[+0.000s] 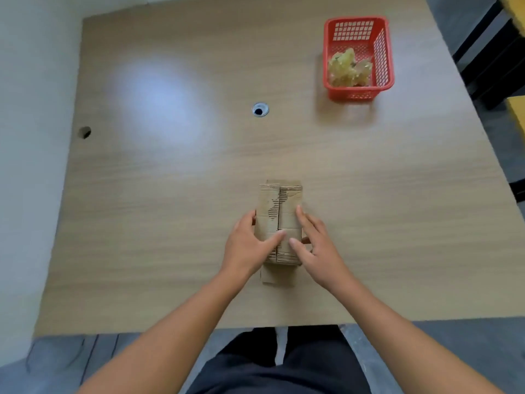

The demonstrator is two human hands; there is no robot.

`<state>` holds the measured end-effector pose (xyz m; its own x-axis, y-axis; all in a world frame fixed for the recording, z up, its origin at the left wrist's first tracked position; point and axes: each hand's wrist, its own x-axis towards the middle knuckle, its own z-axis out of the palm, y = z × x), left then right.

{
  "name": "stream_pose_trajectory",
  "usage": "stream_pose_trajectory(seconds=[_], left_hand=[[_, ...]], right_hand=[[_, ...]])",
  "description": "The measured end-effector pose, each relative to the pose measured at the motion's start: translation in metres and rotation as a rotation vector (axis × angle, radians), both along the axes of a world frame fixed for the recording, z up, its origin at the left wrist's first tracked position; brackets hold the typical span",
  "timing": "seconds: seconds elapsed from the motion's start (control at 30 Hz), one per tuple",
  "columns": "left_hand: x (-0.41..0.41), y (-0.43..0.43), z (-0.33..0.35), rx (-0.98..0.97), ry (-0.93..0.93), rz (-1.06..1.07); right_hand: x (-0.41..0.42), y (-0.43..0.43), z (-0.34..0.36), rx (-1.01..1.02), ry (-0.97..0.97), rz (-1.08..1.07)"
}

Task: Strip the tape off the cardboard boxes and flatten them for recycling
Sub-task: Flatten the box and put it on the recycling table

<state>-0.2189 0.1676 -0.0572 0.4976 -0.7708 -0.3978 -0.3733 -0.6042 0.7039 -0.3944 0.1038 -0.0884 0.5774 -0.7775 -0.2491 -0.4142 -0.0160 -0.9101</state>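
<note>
1. The left hand (247,243) is clamped on the left wall of the cardboard box (284,206), with its thumb across the top flaps and its fingers down the side. A lopsided squeeze here would probably buckle the wall instead of folding it on its creases.
2. The right hand (318,245) grips the opposite wall, thumb on top just beside the seam (278,217) and fingers along the right side. With both thumbs bearing down, the flaps are held closed; prying at the seam from this hold could make a thumb slip and rip the board.
3. The box stands close to the near edge of the tabletop (170,194), about midway along it. Its top flaps meet and their paper skin is torn, baring the corrugation. No tape shows on top, but the underside is hidden. Any strip left there would likely resist flattening, and forcing it would tear the cardboard.
4. A lower flap (272,275) juts out toward the near edge. Dragging the box closer could tip it off.
5. The red basket (383,52), holding a tape wad (346,68), sits at the far right corner, well apart. Reaching there frees one hand from the box, and sticky tape may cling to the fingers.
</note>
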Motion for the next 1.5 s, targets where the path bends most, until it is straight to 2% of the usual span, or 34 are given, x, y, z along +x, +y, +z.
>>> stream_pose_trajectory(seconds=[0.17,0.27,0.37,0.4,0.47,0.53,0.67,0.73,0.87,0.93,1.0,1.13,1.23,1.4,1.5], left_hand=[[0.029,0.054,0.008,-0.052,0.282,-0.021],[0.035,0.083,0.001,-0.079,0.402,-0.054],[0.034,0.104,-0.011,-0.085,0.447,0.003],[0.031,0.107,-0.014,-0.106,0.414,0.052],[0.028,0.107,-0.014,-0.155,0.232,0.093],[0.028,0.104,-0.016,-0.211,0.026,-0.021],[0.022,0.099,-0.018,-0.209,-0.052,-0.129],[0.020,0.098,-0.020,-0.168,-0.168,-0.127],[0.020,0.084,-0.018,-0.186,-0.303,-0.128],[0.019,0.078,-0.017,-0.176,-0.394,-0.171],[0.019,0.072,-0.014,-0.144,-0.478,-0.244],[0.030,0.059,-0.006,-0.014,-0.455,-0.424],[0.038,0.048,-0.002,0.027,-0.487,-0.535],[0.057,0.031,0.000,0.058,-0.397,-0.423],[0.061,0.031,-0.001,0.069,-0.393,-0.364]], right_hand=[[0.019,0.044,0.007,-0.031,0.095,-0.046],[0.025,0.051,0.014,-0.154,0.306,-0.035],[0.033,0.062,0.018,-0.274,0.497,0.052],[0.035,0.066,0.018,-0.284,0.498,0.064],[0.037,0.069,0.019,-0.280,0.472,0.042],[0.034,0.067,0.022,-0.273,0.461,0.008],[0.022,0.067,0.037,-0.170,0.284,-0.111],[0.012,0.070,0.043,-0.211,0.227,-0.164],[-0.010,0.068,0.042,-0.397,0.412,-0.241],[-0.014,0.070,0.035,-0.358,0.474,-0.172],[-0.014,0.074,0.029,-0.235,0.451,-0.087],[0.000,0.077,0.032,-0.020,0.442,-0.139],[0.016,0.082,0.039,0.022,0.430,-0.118],[0.035,0.086,0.047,0.040,0.513,-0.076],[0.034,0.085,0.053,0.057,0.400,-0.193]])
